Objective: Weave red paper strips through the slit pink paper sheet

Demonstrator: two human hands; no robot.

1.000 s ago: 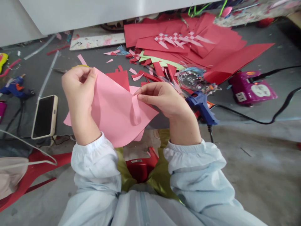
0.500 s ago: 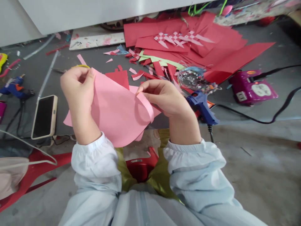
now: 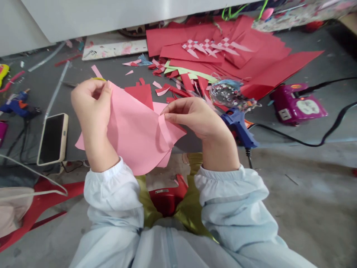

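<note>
Between my hands a sheet of pink paper (image 3: 131,130) is held up over the table's front edge, its lower side bowed. My left hand (image 3: 90,106) pinches its upper left corner between thumb and fingers. At the right edge, my right hand (image 3: 192,115) pinches the sheet where a narrow pink strip (image 3: 165,132) curls back over it. Other pink paper shows behind and below the sheet, along with a red paper piece (image 3: 141,95). Beside my left hand, a yellow ring-shaped thing is mostly hidden.
A blue glue gun (image 3: 241,126) lies right of my right hand, near a purple box (image 3: 298,104) with black cables. Red paper sheets (image 3: 200,37) spread behind, with pink-and-red woven fish on top. A phone (image 3: 52,139) and another glue gun (image 3: 19,104) lie left.
The right edge of the pink sheet has folded further inward, and its curled strip has shifted left. My right hand has dipped slightly; my left hand stays nearly still.
</note>
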